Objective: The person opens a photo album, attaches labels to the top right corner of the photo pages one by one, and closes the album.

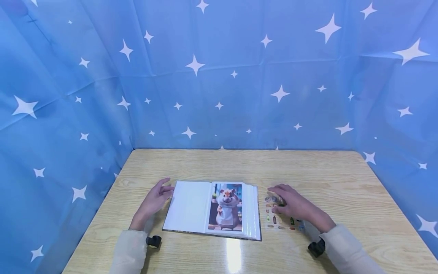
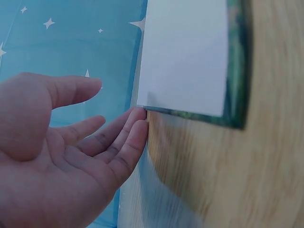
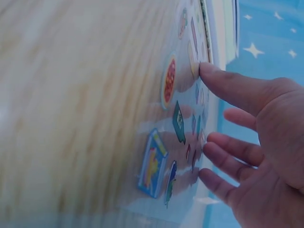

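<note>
An open photo album lies on the table, its left side a blank white inner cover. On its right side a picture of a hamster in an apron shows in the top sleeve. My left hand is at the album's left edge, fingers extended, fingertips right at the cover's corner in the left wrist view. To the album's right lies a clear sheet of small food stickers. Over it is my right hand, fingers spread and fingertips at the sheet; the hand hides part of the stickers.
The light wood table bears the album and sheet. A blue curtain with white stars hangs behind and at both sides. Each wrist wears a small black camera. A light glare falls on the front of the table.
</note>
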Available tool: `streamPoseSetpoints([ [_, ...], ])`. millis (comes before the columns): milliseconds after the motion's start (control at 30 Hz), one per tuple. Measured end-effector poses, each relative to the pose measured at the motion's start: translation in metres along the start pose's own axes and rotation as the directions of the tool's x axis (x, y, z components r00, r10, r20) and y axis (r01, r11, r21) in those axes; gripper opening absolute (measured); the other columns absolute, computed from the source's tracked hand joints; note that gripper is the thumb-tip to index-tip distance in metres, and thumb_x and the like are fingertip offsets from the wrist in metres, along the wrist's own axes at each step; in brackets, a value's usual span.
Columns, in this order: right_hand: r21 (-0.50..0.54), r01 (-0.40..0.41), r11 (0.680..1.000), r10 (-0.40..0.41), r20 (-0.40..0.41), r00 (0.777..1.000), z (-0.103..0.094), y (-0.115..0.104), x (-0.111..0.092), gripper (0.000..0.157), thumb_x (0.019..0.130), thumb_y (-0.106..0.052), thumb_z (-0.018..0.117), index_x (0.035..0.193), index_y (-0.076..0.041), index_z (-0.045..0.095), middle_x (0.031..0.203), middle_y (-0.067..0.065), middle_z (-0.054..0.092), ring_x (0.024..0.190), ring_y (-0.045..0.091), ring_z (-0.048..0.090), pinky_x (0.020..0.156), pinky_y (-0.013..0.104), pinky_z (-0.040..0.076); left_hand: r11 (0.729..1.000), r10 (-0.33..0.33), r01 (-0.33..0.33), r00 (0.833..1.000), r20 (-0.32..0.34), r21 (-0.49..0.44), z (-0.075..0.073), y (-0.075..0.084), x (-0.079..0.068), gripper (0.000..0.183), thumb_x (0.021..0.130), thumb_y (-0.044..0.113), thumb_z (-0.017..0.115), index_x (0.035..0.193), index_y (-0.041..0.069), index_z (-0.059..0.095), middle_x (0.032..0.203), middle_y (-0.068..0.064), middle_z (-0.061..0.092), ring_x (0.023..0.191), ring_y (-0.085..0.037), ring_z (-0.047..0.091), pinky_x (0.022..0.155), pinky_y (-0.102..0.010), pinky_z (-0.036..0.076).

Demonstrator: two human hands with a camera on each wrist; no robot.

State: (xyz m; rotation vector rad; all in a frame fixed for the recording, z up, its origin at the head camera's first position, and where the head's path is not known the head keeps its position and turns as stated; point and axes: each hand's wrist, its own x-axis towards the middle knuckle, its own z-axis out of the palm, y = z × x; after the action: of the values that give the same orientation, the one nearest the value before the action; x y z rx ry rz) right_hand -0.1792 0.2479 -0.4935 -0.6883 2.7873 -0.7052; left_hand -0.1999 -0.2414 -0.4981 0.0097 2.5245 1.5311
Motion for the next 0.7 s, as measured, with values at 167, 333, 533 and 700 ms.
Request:
streamPoseSetpoints([
  [167,-0.001,0.003,1.0,-0.003,-0.027,1.0,0.001,0.002,0.0,0.066,0.089,-0.028,0.074,0.144,-0.003,0.048,0.141,0.027,0.046,0.128,0.047,0.045,0.097,0.06,0.046,1.0,0.0,0.0,1.0,-0.008,0.014,0.001,0.002,0.001,0.06,0.104,0.013,0.05,0.156,0.008,0.023,0.137,-0.022,0.055,0.127,-0.035,0.054,0.101,-0.047,0.047],
  [333,0.003,0.012,1.0,-0.012,-0.05,0.999,0.001,0.003,-0.001,0.065,0.089,-0.027,0.075,0.143,-0.003,0.049,0.138,0.024,0.049,0.125,0.044,0.049,0.095,0.058,0.047,0.999,0.018,-0.018,1.0,-0.008,0.046,0.004,0.007,-0.001,0.066,0.103,0.015,0.051,0.158,0.008,0.015,0.138,-0.022,0.054,0.127,-0.035,0.053,0.104,-0.049,0.046],
  [533,0.02,0.015,1.0,-0.013,-0.065,0.998,0.002,0.006,-0.001,0.064,0.088,-0.026,0.076,0.143,-0.004,0.05,0.137,0.022,0.051,0.123,0.042,0.051,0.093,0.056,0.049,0.995,0.051,-0.05,0.999,-0.006,0.086,0.008,0.022,-0.005,0.066,0.103,0.018,0.052,0.158,0.012,0.016,0.143,-0.02,0.051,0.131,-0.034,0.05,0.103,-0.051,0.046],
  [700,0.043,0.009,0.999,-0.006,-0.066,0.998,0.002,0.007,-0.001,0.063,0.088,-0.025,0.076,0.141,-0.004,0.051,0.136,0.023,0.051,0.122,0.043,0.052,0.092,0.056,0.049,0.991,0.094,-0.094,0.996,0.004,0.093,0.013,0.036,-0.007,0.065,0.102,0.018,0.055,0.158,0.014,0.021,0.144,-0.019,0.051,0.13,-0.034,0.05,0.1,-0.052,0.046],
])
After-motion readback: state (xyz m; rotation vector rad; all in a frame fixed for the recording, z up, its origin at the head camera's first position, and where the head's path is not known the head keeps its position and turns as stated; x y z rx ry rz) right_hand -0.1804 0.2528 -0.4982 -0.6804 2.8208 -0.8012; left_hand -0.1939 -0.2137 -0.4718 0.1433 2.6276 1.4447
